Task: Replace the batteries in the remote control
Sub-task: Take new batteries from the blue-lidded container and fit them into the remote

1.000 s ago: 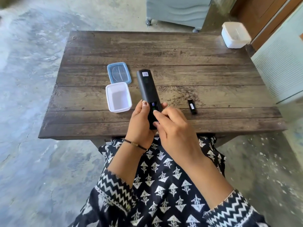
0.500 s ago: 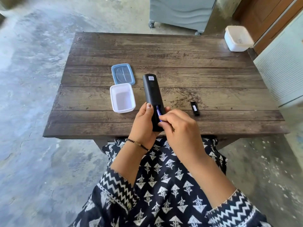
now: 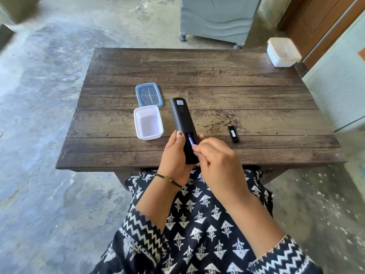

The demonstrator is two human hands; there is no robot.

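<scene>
My left hand (image 3: pixel 174 155) grips the lower end of a black remote control (image 3: pixel 182 119), held back side up over the near edge of the wooden table (image 3: pixel 217 76). Its battery compartment is open, and a blue battery (image 3: pixel 190 139) lies in it. The fingertips of my right hand (image 3: pixel 216 167) pinch at the near end of that battery. The small black battery cover (image 3: pixel 233 134) lies on the table to the right of the remote.
An open white plastic box (image 3: pixel 148 124) stands left of the remote, its blue-rimmed clear lid (image 3: pixel 149 94) just behind it. A closed white box (image 3: pixel 282 52) sits at the far right corner. A grey cabinet on wheels (image 3: pixel 217 16) stands beyond the table.
The blue battery now shows more fully in the compartment, with my right fingertips on its near end. The remote has stayed in my left hand.
</scene>
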